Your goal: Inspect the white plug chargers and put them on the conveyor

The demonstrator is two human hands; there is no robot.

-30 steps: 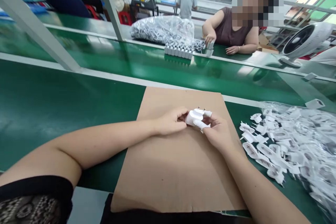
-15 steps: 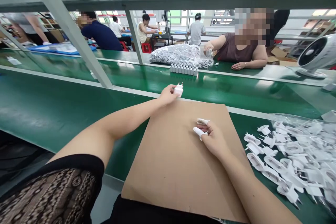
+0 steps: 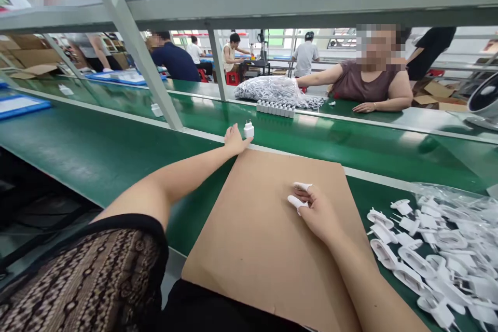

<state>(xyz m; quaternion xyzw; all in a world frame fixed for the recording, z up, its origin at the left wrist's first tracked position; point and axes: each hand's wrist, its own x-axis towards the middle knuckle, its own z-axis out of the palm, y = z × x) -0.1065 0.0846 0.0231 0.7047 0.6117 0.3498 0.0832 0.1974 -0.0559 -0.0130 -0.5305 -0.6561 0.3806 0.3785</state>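
One white plug (image 3: 249, 130) stands upright on the green belt (image 3: 350, 153), pins up, just past the white rail (image 3: 202, 136) & the far edge of the cardboard (image 3: 268, 249). L hand (image 3: 236, 141) is right beside it, fingers spread & let go, thumb stretched out by the plug's base; can't tell from here if the thumb tip's touching. R hand (image 3: 321, 212) hangs over the cardboard's R half, white cots (image 3: 298, 202) on thumb & forefinger, those two apart w/ nothing b/w them; its other fingers are partly hidden.

Cardboard lies on the near counter (image 3: 187, 225). To its R is a loose heap of white plug shells (image 3: 422, 264), some w/ pins showing, clear plastic (image 3: 459, 197) over the back.

Along the belt's far side, a row of white plugs (image 3: 275, 109) stands side by side, next to a clear bag (image 3: 268, 88) full of small pcs. Co-worker (image 3: 356, 85) in a brown top is opp., one arm out to the bag, other hand (image 3: 364, 107) resting flat. Part of a fan (image 3: 486, 96) shows far R. Over L, another white pc (image 3: 156, 109) sits on the belt by a post (image 3: 140, 57).
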